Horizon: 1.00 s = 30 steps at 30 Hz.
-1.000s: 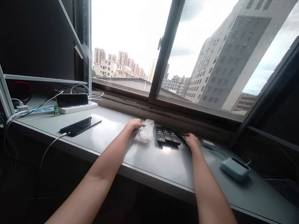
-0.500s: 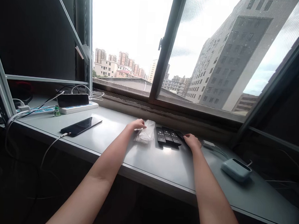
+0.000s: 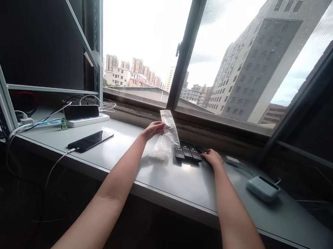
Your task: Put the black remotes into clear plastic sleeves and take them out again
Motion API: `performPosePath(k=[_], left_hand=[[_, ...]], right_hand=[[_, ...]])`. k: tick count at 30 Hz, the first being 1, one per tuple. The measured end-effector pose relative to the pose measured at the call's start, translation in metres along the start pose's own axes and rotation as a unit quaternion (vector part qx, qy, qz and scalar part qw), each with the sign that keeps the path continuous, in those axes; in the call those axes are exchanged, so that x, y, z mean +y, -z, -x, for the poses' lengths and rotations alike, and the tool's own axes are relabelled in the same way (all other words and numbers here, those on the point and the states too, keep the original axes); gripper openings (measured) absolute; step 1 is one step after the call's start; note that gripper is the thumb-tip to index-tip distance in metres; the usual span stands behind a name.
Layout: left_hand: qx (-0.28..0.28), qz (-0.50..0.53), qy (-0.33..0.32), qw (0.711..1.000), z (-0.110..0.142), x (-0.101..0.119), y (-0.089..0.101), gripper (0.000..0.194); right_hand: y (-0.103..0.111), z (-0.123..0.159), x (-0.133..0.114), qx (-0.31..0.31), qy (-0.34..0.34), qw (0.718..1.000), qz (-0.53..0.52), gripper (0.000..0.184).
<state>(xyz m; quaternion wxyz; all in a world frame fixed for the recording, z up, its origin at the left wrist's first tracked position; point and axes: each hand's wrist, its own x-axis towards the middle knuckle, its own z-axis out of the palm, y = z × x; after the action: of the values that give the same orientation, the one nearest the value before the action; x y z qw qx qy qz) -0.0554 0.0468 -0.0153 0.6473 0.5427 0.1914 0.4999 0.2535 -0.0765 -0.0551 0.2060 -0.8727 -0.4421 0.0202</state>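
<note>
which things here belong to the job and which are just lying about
In the job:
crinkled clear plastic bag, in left hand
stacked clear plastic bags
slim black remote controls, one at right hand

Lying about:
flat black-screened device
rounded pale blue device
small green bottle
white power strip

On the left of the desk (image 3: pixel 177 179), a black-screened device (image 3: pixel 91 140) lies flat, a white cable (image 3: pixel 58 159) attached; farther back, a small green bottle (image 3: pixel 63 125) beside a white power strip (image 3: pixel 91 121). Right, a rounded pale-blue box (image 3: pixel 263 189).
</note>
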Motion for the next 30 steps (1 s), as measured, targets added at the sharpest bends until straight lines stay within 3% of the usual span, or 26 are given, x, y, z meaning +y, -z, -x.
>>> performPosePath(k=[6, 10, 14, 18, 22, 25, 30], left_hand=[[0.104, 0.130, -0.031, 0.986, 0.000, 0.002, 0.010, 0.012], [0.200, 0.210, -0.053, 0.956, 0.002, 0.000, 0.021, 0.013], [0.250, 0.252, -0.061, 0.933, 0.005, -0.001, 0.030, 0.010], [0.263, 0.283, -0.038, 0.922, 0.005, 0.000, 0.032, 0.020], [0.264, 0.324, -0.045, 0.907, 0.005, 0.000, 0.034, 0.022], [0.291, 0.327, -0.045, 0.898, 0.004, 0.000, 0.035, 0.018], [0.295, 0.314, -0.041, 0.902, 0.004, 0.001, 0.034, 0.016]], right_hand=[[0.003, 0.002, 0.000, 0.038, 0.009, 0.999, -0.015, 0.038], [0.009, 0.006, -0.007, 0.118, 0.020, 0.989, -0.085, 0.035], [0.015, 0.019, -0.028, 0.191, 0.109, 0.962, -0.159, 0.035], [0.013, 0.039, -0.061, 0.140, 0.276, 0.928, -0.206, 0.031], [0.003, 0.058, -0.087, 0.070, 0.381, 0.881, -0.270, 0.028], [-0.001, 0.069, -0.095, 0.082, 0.427, 0.860, -0.265, 0.030], [0.001, 0.080, -0.099, 0.086, 0.462, 0.854, -0.224, 0.029]])
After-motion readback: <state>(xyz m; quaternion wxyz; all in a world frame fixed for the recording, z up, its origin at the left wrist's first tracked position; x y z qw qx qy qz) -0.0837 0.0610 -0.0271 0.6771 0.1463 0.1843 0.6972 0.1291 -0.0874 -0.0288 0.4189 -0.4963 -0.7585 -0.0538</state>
